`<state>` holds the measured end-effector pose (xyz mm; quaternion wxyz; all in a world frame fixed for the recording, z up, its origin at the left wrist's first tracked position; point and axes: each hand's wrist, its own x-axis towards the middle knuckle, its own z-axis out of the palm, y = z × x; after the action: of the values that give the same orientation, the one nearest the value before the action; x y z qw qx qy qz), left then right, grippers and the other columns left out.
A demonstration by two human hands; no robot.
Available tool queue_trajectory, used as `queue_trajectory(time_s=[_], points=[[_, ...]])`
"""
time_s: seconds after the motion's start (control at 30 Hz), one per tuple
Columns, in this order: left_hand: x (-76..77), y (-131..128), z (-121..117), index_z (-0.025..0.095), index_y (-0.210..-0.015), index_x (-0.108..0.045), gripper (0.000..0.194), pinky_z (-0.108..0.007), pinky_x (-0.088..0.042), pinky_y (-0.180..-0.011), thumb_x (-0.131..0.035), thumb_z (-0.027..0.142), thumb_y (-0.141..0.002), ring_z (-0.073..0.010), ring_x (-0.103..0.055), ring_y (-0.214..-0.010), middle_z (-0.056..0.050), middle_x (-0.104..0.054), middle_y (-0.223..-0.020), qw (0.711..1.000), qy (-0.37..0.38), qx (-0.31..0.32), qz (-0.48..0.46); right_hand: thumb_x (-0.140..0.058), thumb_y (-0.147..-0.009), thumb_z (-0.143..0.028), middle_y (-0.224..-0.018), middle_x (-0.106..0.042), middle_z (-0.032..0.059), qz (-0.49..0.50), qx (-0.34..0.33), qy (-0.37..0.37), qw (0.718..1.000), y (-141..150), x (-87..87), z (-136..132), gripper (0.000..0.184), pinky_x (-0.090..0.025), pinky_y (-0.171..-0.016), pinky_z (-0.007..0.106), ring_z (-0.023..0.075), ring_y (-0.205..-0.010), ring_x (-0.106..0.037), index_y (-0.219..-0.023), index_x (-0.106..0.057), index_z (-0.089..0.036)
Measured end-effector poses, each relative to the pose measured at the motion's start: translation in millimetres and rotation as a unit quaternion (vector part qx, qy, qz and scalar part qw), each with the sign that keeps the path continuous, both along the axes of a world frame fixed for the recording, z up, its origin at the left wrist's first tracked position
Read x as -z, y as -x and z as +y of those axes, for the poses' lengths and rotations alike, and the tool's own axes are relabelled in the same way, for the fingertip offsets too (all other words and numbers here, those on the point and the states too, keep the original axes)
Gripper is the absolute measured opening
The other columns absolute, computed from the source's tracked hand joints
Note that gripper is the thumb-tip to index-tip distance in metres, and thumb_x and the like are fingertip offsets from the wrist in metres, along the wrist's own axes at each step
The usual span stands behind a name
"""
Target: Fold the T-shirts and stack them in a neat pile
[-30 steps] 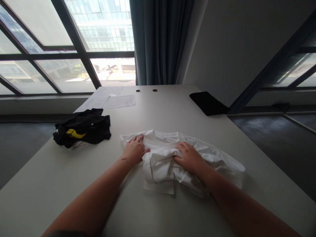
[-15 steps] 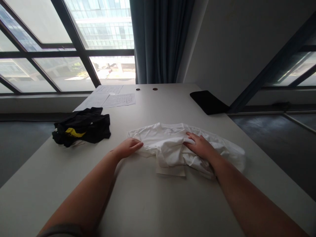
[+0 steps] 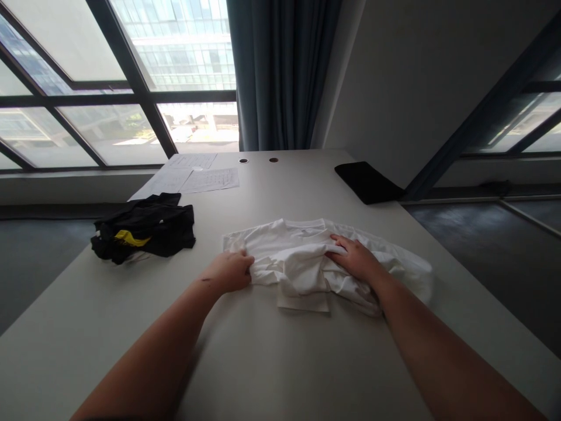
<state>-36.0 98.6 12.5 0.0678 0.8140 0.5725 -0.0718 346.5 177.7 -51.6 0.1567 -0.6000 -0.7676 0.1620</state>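
White cotton T-shirt (image 3: 298, 263) lies bunched near the middle of the surface (image 3: 263, 362). The left hand (image 3: 230, 272) curls its fingers narrowly around the shirt's left edge, gathering cloth, while the right hand (image 3: 355, 260) lies across the folds, fingers spread wide, pinning them in place. Open surface stretches toward the person, and a black garment with yellow trim (image 3: 144, 231) sits well left, clear of both hands.

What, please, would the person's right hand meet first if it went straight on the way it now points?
Probably the collar of the white T-shirt it rests on; the right hand points up-left across the cloth, though depth is unclear.
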Motion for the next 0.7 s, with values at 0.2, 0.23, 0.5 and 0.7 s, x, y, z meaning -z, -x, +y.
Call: queue_trajectory(time_s=[0.2, 0.23, 0.5, 0.7], points=[[-2.5, 11.6, 9.6, 0.022, -0.110, -0.069, 0.025, -0.036, -0.052, -0.070, -0.052, 0.030, -0.094, -0.0256, -0.073, -0.089, -0.010, -0.050, -0.159, 0.972, -0.184, -0.147, -0.018, -0.059, -0.094, -0.057, -0.138, -0.069, 0.0169, 0.002, 0.071, 0.007, 0.997, -11.5, -0.4, 6.6, 0.068, -0.039, -0.116, 0.049, 0.0361, -0.131, -0.061, -0.148, -0.059, -0.016], [-2.7, 15.8, 11.4, 0.021, -0.110, -0.069, 0.026, -0.036, -0.052, -0.070, -0.050, 0.031, -0.096, -0.0258, -0.074, -0.091, -0.010, -0.047, -0.162, 0.966, -0.199, -0.165, -0.015, -0.059, -0.094, -0.057, -0.138, -0.069, 0.0167, 0.003, 0.080, 0.006, 0.997, -14.1, 0.5, 8.1, 0.067, -0.040, -0.115, 0.049, 0.0361, -0.131, -0.061, -0.148, -0.059, -0.017], [4.5, 38.4, 17.3, 0.019, -0.114, -0.068, 0.027, -0.031, -0.046, -0.066, -0.046, 0.025, -0.099, -0.0258, -0.073, -0.087, -0.013, -0.072, -0.120, 0.932, -0.228, -0.283, 0.000, -0.061, -0.094, -0.054, -0.134, -0.072, 0.0137, 0.031, 0.066, -0.025, 0.997, -27.4, 13.0, 15.8, 0.060, -0.045, -0.112, 0.047, 0.0350, -0.128, -0.063, -0.143, -0.064, -0.018], [14.8, 13.8, 8.4, 0.023, -0.114, -0.069, 0.027, -0.033, -0.050, -0.083, -0.049, 0.022, -0.097, -0.0244, -0.070, -0.103, -0.007, -0.077, -0.107, 0.932, -0.330, -0.063, -0.136, -0.063, -0.094, -0.051, -0.133, -0.072, 0.0134, 0.041, 0.049, -0.046, 0.997, -28.2, 16.2, 17.1, 0.054, -0.045, -0.113, 0.047, 0.0334, -0.127, -0.065, -0.138, -0.067, -0.021]])
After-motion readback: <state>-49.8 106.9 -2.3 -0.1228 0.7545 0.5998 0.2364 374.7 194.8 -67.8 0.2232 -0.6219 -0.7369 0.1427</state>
